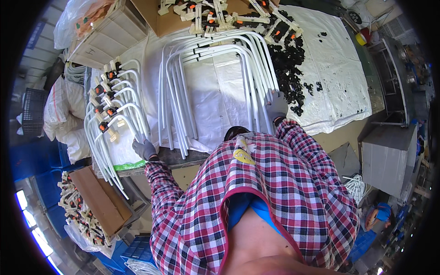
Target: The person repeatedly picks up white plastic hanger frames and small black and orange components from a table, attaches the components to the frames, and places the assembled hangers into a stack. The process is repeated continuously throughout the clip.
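My left hand (145, 149), in a grey glove, is closed around the lower end of a white bent tube (130, 120) at the left stack. The tubes of that stack carry cream plastic fittings with black and orange parts (103, 124). My right hand (277, 106), also gloved, grips the right leg of a white U-shaped tube (260, 91) in the middle stack. Several such tubes lie there overlapping, bends away from me and legs toward me. Part of each hand's grip is hidden by the glove.
Small black parts (288, 68) lie scattered right of the tubes on the white sheet (339, 82). More cream fittings (220, 16) are heaped at the back. A beige crate (107, 39) stands back left. A cardboard box (101, 201) sits lower left, and a grey box (387, 156) stands right.
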The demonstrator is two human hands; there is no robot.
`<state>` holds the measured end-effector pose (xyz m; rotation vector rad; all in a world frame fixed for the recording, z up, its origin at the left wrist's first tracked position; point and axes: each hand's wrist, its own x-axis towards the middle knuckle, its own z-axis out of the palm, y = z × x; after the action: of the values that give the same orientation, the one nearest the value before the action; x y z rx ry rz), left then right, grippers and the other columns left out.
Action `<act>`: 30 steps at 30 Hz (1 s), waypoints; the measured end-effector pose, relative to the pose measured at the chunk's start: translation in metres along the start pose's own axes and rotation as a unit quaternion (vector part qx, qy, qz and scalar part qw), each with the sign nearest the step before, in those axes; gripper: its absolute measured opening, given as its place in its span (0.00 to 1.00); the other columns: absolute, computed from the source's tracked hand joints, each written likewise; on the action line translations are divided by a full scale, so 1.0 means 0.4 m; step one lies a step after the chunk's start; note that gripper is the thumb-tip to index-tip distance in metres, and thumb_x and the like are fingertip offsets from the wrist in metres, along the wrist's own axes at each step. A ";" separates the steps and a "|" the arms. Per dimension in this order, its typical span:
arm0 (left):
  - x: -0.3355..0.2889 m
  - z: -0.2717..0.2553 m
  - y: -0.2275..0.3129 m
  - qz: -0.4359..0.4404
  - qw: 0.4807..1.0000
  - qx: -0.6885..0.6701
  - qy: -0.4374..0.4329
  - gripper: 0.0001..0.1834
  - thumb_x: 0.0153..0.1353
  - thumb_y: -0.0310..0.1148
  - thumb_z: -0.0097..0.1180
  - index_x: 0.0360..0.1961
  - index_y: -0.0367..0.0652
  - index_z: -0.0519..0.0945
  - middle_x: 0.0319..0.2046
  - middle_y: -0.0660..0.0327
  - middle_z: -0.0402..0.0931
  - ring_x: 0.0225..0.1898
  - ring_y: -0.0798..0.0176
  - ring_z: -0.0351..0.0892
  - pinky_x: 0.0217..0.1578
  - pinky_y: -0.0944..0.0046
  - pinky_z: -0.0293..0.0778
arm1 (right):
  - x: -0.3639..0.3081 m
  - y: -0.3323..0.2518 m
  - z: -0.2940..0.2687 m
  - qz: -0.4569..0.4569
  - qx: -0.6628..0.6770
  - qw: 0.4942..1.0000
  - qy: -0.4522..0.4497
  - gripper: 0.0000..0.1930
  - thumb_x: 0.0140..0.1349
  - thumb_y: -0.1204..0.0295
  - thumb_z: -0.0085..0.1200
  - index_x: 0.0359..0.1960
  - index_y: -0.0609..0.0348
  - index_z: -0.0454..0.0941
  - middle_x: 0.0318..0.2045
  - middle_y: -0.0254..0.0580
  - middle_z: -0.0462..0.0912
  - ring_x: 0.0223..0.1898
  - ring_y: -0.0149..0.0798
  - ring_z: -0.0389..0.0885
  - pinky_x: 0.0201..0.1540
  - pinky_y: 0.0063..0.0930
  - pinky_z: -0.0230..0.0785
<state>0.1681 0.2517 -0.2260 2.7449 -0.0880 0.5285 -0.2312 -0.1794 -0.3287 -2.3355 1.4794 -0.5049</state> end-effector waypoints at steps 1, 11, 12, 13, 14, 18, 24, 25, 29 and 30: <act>-0.010 -0.005 0.020 0.043 0.998 -0.016 0.043 0.26 0.57 0.31 0.58 0.58 0.36 0.72 0.58 0.45 0.70 0.58 0.41 0.71 0.60 0.52 0.67 | 0.020 -0.009 -0.009 0.002 0.002 1.000 -0.013 0.27 0.53 0.64 0.60 0.56 0.51 0.72 0.52 0.49 0.72 0.45 0.55 0.79 0.45 0.46 0.75; -0.252 0.068 0.393 0.114 0.959 -0.034 -0.257 0.25 0.58 0.36 0.59 0.55 0.38 0.72 0.51 0.41 0.77 0.53 0.40 0.77 0.55 0.49 0.72 | 0.168 -0.056 -0.010 -0.002 -0.057 0.997 -0.050 0.24 0.55 0.58 0.61 0.50 0.57 0.72 0.51 0.49 0.72 0.51 0.53 0.75 0.50 0.44 0.74; -0.248 0.086 0.415 0.104 0.966 -0.028 -0.237 0.25 0.58 0.37 0.59 0.54 0.37 0.73 0.50 0.40 0.77 0.51 0.38 0.78 0.53 0.48 0.72 | 0.162 -0.047 -0.004 -0.017 -0.035 0.998 -0.049 0.24 0.55 0.58 0.61 0.49 0.58 0.73 0.51 0.49 0.72 0.51 0.54 0.75 0.50 0.44 0.74; -0.256 0.103 0.428 0.096 0.970 -0.028 -0.224 0.25 0.57 0.39 0.60 0.53 0.36 0.74 0.49 0.38 0.78 0.50 0.36 0.78 0.52 0.47 0.73 | 0.141 -0.029 -0.001 -0.014 -0.034 0.998 -0.047 0.23 0.55 0.59 0.60 0.49 0.58 0.73 0.51 0.50 0.72 0.51 0.54 0.75 0.51 0.45 0.73; -0.253 0.119 0.433 0.086 0.970 -0.041 -0.226 0.26 0.57 0.40 0.60 0.52 0.35 0.75 0.48 0.37 0.78 0.49 0.34 0.78 0.50 0.46 0.74 | 0.125 -0.016 0.006 -0.035 0.000 0.999 -0.013 0.22 0.54 0.61 0.59 0.48 0.58 0.74 0.52 0.50 0.72 0.50 0.57 0.74 0.52 0.46 0.72; -0.215 0.139 0.413 0.067 0.974 -0.098 -0.194 0.23 0.58 0.40 0.60 0.45 0.29 0.77 0.42 0.38 0.81 0.46 0.35 0.79 0.48 0.47 0.73 | 0.074 0.035 0.018 -0.064 0.165 0.984 -0.001 0.22 0.51 0.64 0.61 0.48 0.57 0.75 0.47 0.52 0.76 0.49 0.55 0.75 0.51 0.46 0.71; -0.278 0.056 0.371 0.106 0.980 -0.147 -0.078 0.18 0.63 0.39 0.58 0.43 0.32 0.78 0.36 0.40 0.81 0.40 0.39 0.80 0.42 0.49 0.72 | 0.036 0.032 0.001 -0.018 0.262 0.964 0.046 0.24 0.62 0.55 0.57 0.50 0.61 0.76 0.44 0.58 0.80 0.46 0.58 0.78 0.50 0.47 0.71; -0.286 0.034 0.360 0.104 0.974 -0.188 -0.071 0.16 0.65 0.39 0.56 0.40 0.33 0.76 0.31 0.46 0.80 0.33 0.48 0.80 0.37 0.53 0.73 | 0.028 0.018 -0.007 0.002 0.270 0.962 0.038 0.24 0.63 0.53 0.56 0.51 0.61 0.76 0.44 0.59 0.80 0.46 0.58 0.79 0.50 0.47 0.71; -0.293 -0.062 0.373 0.064 0.921 -0.351 -0.159 0.12 0.67 0.36 0.56 0.38 0.37 0.74 0.23 0.62 0.74 0.24 0.66 0.71 0.29 0.64 0.70 | 0.022 -0.042 -0.087 0.096 0.348 0.932 0.026 0.26 0.66 0.48 0.50 0.46 0.64 0.79 0.35 0.57 0.84 0.38 0.56 0.83 0.43 0.45 0.73; -0.279 -0.089 0.395 0.070 0.890 -0.407 -0.193 0.11 0.67 0.35 0.57 0.39 0.37 0.74 0.24 0.64 0.73 0.24 0.68 0.70 0.28 0.65 0.69 | 0.033 -0.054 -0.118 0.128 0.435 0.892 0.002 0.26 0.68 0.48 0.50 0.39 0.64 0.81 0.29 0.51 0.84 0.32 0.49 0.83 0.36 0.40 0.72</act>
<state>0.0325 0.1152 -0.1858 1.9705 -0.4871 -0.0515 -0.2305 -0.1867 -0.2758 -1.4176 1.1745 -0.8709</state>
